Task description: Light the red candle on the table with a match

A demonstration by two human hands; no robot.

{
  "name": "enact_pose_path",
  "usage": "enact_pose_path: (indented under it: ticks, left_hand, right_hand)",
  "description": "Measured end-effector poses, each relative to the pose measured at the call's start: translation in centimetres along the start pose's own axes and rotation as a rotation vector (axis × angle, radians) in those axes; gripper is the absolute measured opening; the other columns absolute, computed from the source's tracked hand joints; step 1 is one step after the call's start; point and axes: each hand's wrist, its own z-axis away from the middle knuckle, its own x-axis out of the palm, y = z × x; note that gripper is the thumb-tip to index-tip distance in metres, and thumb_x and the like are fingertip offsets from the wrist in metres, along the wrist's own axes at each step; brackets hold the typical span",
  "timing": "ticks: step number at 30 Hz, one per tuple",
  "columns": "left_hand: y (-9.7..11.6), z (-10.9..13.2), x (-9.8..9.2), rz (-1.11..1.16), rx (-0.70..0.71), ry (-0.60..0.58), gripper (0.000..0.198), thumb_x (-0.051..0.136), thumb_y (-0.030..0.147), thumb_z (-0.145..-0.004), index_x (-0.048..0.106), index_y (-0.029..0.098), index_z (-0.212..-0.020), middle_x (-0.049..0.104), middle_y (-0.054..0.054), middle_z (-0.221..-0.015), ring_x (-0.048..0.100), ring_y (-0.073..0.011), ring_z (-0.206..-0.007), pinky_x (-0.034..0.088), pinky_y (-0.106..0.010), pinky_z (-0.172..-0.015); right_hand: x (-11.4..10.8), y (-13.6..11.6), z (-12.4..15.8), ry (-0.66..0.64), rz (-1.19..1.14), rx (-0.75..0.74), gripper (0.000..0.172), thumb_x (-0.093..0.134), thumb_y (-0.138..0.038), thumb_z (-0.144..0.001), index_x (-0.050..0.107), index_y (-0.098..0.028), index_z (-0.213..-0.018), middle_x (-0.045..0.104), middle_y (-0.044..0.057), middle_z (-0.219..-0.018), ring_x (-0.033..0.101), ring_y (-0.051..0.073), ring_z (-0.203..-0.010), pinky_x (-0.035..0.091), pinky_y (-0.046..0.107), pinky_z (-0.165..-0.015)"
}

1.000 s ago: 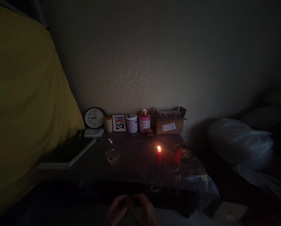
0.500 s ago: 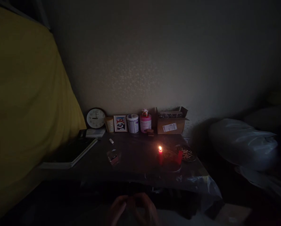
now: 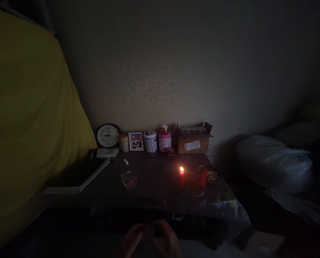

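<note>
My left hand (image 3: 131,239) and my right hand (image 3: 166,237) are close together at the bottom of the view, below the table's front edge. Both have bent fingers, pinched on something small and dark between them that I cannot make out in the dim light. Ahead on the table (image 3: 151,193), a lit red candle (image 3: 182,179) stands upright beside a clear round plate (image 3: 193,194). A second red piece (image 3: 203,179), unlit, is at that plate's right side. Behind it, a dish of matchsticks (image 3: 211,175) rests near the table's right edge. A small clear packet (image 3: 128,180) lies left of the candle.
Along the wall stand a clock (image 3: 108,135), a paper cup (image 3: 124,143), a framed panda picture (image 3: 136,141), a white tin (image 3: 150,142), a pink tin (image 3: 165,142) with a figurine, and an open cardboard box (image 3: 193,143). A large book (image 3: 76,179) lies left, near a yellow cloth (image 3: 36,107).
The view has shifted very slightly. Both hands stay together in the same place, with only a slight change at the fingers.
</note>
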Motion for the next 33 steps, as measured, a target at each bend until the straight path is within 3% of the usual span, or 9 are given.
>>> enact_pose_path:
  ticks: [5,14,21,25,33]
  left_hand:
    - [-0.3,-0.4,-0.3,-0.025,-0.037,-0.017,0.046,0.061,0.062,-0.062,0.070,0.023,-0.085,0.071,-0.007,-0.091,0.062,-0.0290,-0.093,0.047,-0.037,-0.086]
    - [2.3,0.9,0.4,0.001,-0.001,-0.031,0.040,0.062,0.054,-0.067,0.070,0.020,-0.086,0.070,-0.008,-0.090,0.060,-0.0279,-0.094,0.046,-0.036,-0.085]
    - [1.8,0.5,0.4,-0.004,0.011,-0.024,0.042,0.063,0.057,-0.064,0.071,0.020,-0.081,0.070,-0.007,-0.083,0.061,-0.0265,-0.087,0.046,-0.032,-0.079]
    - [2.0,0.7,0.3,-0.003,0.019,-0.052,0.036,0.060,0.053,-0.070,0.070,0.021,-0.084,0.070,-0.006,-0.088,0.060,-0.0257,-0.090,0.045,-0.031,-0.080]
    - [1.4,0.6,0.3,0.047,-0.019,-0.020,0.040,0.062,0.055,-0.067,0.070,0.020,-0.084,0.070,-0.007,-0.086,0.061,-0.0267,-0.089,0.047,-0.033,-0.077]
  right_hand:
    - [-0.1,-0.5,0.0,0.023,-0.011,-0.003,0.017,0.056,-0.039,-0.083,0.061,-0.024,-0.091,0.066,0.001,-0.086,0.064,0.015,-0.080,0.051,0.021,-0.071]
    - [0.1,0.1,0.1,0.031,0.074,-0.051,0.016,0.056,-0.039,-0.083,0.061,-0.026,-0.091,0.068,0.000,-0.086,0.066,0.015,-0.079,0.052,0.019,-0.072]
    - [0.1,0.1,0.0,0.047,0.105,-0.084,0.018,0.056,-0.040,-0.083,0.062,-0.025,-0.091,0.069,0.000,-0.085,0.066,0.015,-0.078,0.053,0.018,-0.071]
    - [0.0,-0.5,0.0,0.004,0.077,-0.084,0.013,0.055,-0.035,-0.085,0.062,-0.026,-0.092,0.068,0.000,-0.086,0.066,0.014,-0.080,0.052,0.018,-0.073]
    - [0.6,-0.2,-0.1,0.006,0.078,-0.007,0.013,0.056,-0.034,-0.085,0.061,-0.024,-0.090,0.067,0.002,-0.086,0.065,0.015,-0.081,0.051,0.021,-0.071]
